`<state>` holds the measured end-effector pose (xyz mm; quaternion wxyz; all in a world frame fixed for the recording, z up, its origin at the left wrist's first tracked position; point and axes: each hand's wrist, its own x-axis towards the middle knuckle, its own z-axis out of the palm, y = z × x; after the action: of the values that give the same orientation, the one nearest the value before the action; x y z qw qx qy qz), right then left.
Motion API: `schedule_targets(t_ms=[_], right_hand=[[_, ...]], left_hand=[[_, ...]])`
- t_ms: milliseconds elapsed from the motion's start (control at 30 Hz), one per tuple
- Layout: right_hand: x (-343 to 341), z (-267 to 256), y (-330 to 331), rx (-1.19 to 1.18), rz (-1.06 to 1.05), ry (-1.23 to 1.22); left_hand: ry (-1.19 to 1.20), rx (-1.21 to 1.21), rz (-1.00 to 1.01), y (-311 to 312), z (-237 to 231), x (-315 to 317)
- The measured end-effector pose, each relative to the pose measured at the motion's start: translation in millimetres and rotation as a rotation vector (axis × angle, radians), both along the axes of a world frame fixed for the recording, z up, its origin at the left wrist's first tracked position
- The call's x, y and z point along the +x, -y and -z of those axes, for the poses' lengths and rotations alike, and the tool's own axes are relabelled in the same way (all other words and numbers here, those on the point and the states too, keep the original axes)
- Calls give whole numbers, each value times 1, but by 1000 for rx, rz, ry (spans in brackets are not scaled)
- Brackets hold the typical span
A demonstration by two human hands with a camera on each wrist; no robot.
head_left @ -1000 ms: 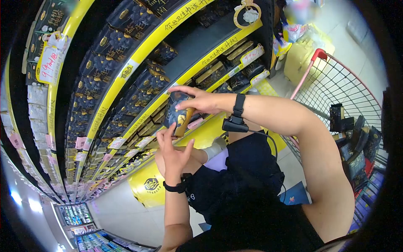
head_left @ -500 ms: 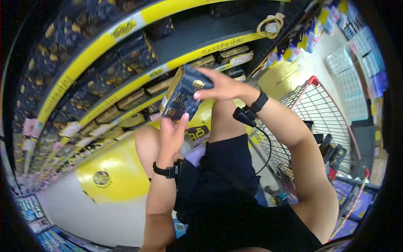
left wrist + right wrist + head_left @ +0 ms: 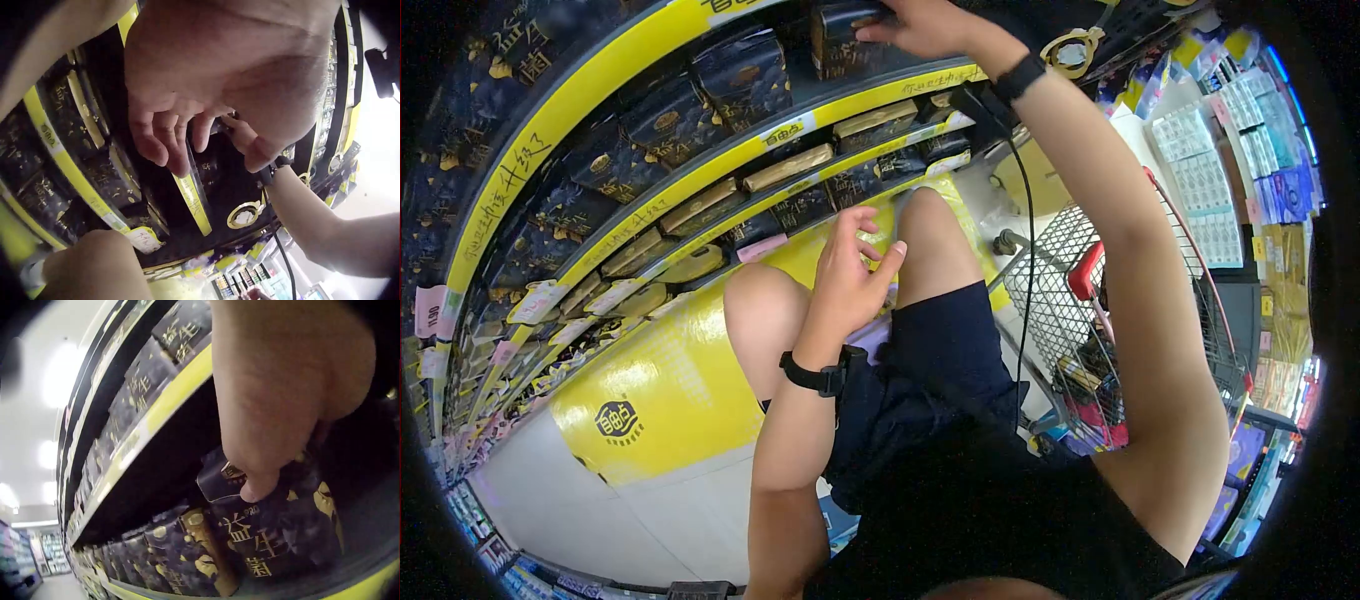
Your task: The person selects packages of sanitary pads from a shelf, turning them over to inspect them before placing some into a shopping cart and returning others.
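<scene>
The package [image 3: 840, 45] is located on a dark shelf [image 3: 369, 519], behind a yellow edge strip [image 3: 800, 128], and is gripped by the right hand [image 3: 925, 25]. The thumb [image 3: 257, 487] is laid against the upper front face; the remaining fingers are largely hidden, so their exact placement cannot be told. The left hand [image 3: 855, 285] is held well apart from the shelf, above the knees, with the palm turned up; its fingers are loosely bent and spread from the thumb, and nothing is held. A black strap is worn on each wrist, and a thin black cable [image 3: 1030, 250] is hung from the right one. The package is block-shaped, with flat faces and a smooth, slightly shiny, dark wrapper; gold characters, a small gold emblem near the thumb and gold floral shapes are printed on it. It is stood upright, near a row of similar dark packages [image 3: 745, 80] whose film is lightly creased. On the tier below, gold-sided packs [image 3: 790, 167] are laid flat. A glossy yellow panel [image 3: 680, 390] is seen beside the legs, and a shopping cart [image 3: 1060, 290] of wire mesh is positioned on the right-arm side.
</scene>
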<state>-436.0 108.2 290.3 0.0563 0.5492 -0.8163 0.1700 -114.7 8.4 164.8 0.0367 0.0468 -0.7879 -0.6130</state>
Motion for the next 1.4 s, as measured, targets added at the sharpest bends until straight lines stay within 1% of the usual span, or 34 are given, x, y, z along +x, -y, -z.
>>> schedule_targets(t_ms=[33,67,133,167,267,300,367,400,433,500,533,633,800,1033,1133,1200,1233,1267,1300,1367,1400], right_hand=[[-11,3,9,-2,-79,-17],[-24,10,16,17,-80,-42],[-33,0,33,169,-74,-20],[-30,-9,35,256,9,-94],[-48,-6,48,277,-75,-193],[-30,-17,57,405,100,-170],[-38,-3,61,345,30,-213],[-42,1,61,315,-2,-238],[-32,-7,63,357,5,-279],[-9,-30,59,437,53,-82],[-7,-32,60,432,57,-70],[-13,-8,66,429,57,-62],[-45,35,87,432,56,-56],[-66,57,106,420,46,-42],[-72,64,116,417,44,-51],[-75,70,124,418,59,-65],[-77,73,126,457,110,-105],[-81,74,125,435,99,-58],[-71,61,116,416,85,-12],[-32,25,89,349,131,-38],[-3,3,66,299,190,-109]], left_hand=[[1,-3,18,2,-3,1],[2,-8,34,4,-5,3],[19,-62,91,7,-6,7],[26,-91,122,8,-7,8],[88,-120,146,10,-15,17],[67,-137,150,11,-13,18],[26,-169,168,15,-9,20],[47,-169,162,16,-10,21],[68,-171,156,16,-14,21],[96,-167,157,18,-16,21],[95,-170,159,17,-15,19],[98,-189,169,13,-16,17],[84,-223,199,4,-16,10],[104,-298,245,-4,-14,-1],[121,-283,254,-8,-16,-7],[119,-273,265,-12,-12,-9],[118,-270,271,-13,-10,-10],[105,-288,278,-13,-8,-11],[93,-304,282,-14,-5,-12],[55,-332,282,-16,-1,-13],[30,-347,278,-15,0,-15]])
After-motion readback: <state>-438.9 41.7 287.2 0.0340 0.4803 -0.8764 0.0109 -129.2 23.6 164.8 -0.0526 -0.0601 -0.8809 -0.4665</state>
